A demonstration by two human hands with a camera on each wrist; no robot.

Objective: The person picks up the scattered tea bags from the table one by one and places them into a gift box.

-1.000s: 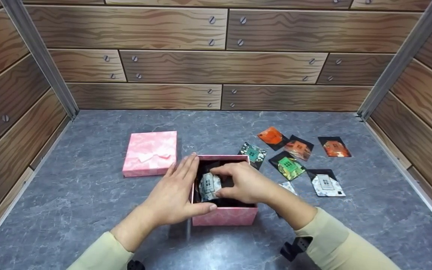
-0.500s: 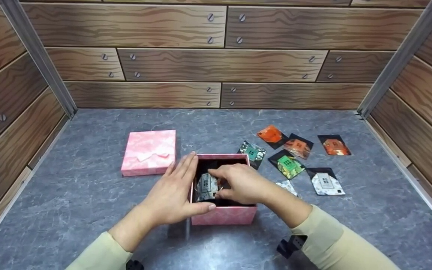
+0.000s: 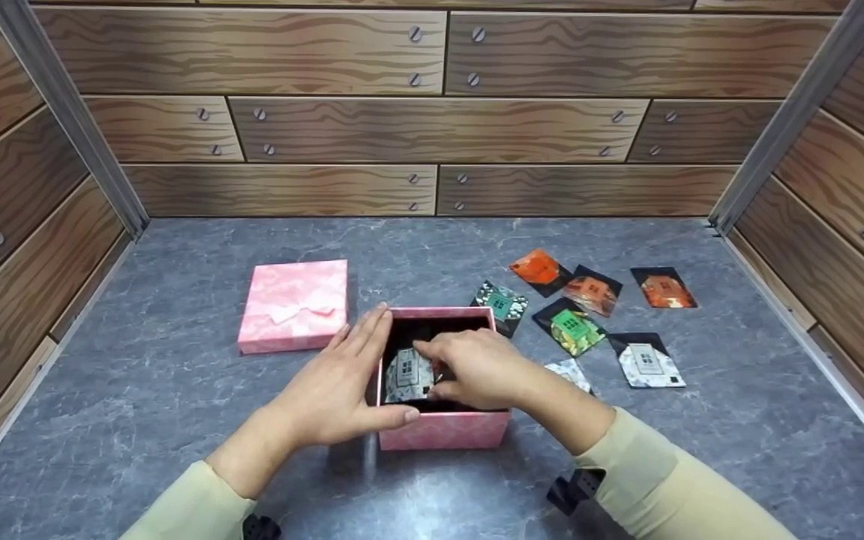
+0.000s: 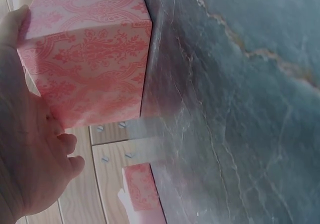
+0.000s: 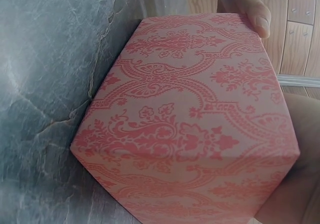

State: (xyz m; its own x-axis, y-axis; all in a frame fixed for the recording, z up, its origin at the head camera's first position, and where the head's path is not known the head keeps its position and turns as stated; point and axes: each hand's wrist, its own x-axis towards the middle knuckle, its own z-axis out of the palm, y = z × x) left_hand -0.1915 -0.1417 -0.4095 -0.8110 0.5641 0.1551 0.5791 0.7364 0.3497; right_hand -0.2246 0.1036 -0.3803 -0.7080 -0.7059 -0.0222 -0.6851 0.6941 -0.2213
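A pink patterned box (image 3: pixel 443 433) stands without its lid in front of me, its inside dark. Along its left side rests my left hand (image 3: pixel 333 394), fingers straight at the left rim and thumb lying by the front rim. My right hand (image 3: pixel 481 369) reaches into the box; its thumb and forefinger pinch the right edge of a white-and-black sachet (image 3: pixel 408 376). Other fingers of that hand are hidden. The left wrist view shows the box's outer walls (image 4: pixel 90 69) beside the hand. From the right wrist, box walls (image 5: pixel 170 94) block the sachet.
The pink lid (image 3: pixel 293 300) with a bow lies at the left. Several flat sachets lie right of the box, among them a green one (image 3: pixel 571 328), an orange one (image 3: pixel 539 268) and a white one (image 3: pixel 647 362). My right forearm partly covers another white sachet (image 3: pixel 568 372). Wood-patterned walls enclose the table.
The sachet has shifted slightly left and lies flatter inside the box, with the right fingers now at its right edge. My left hand keeps its place on the box.
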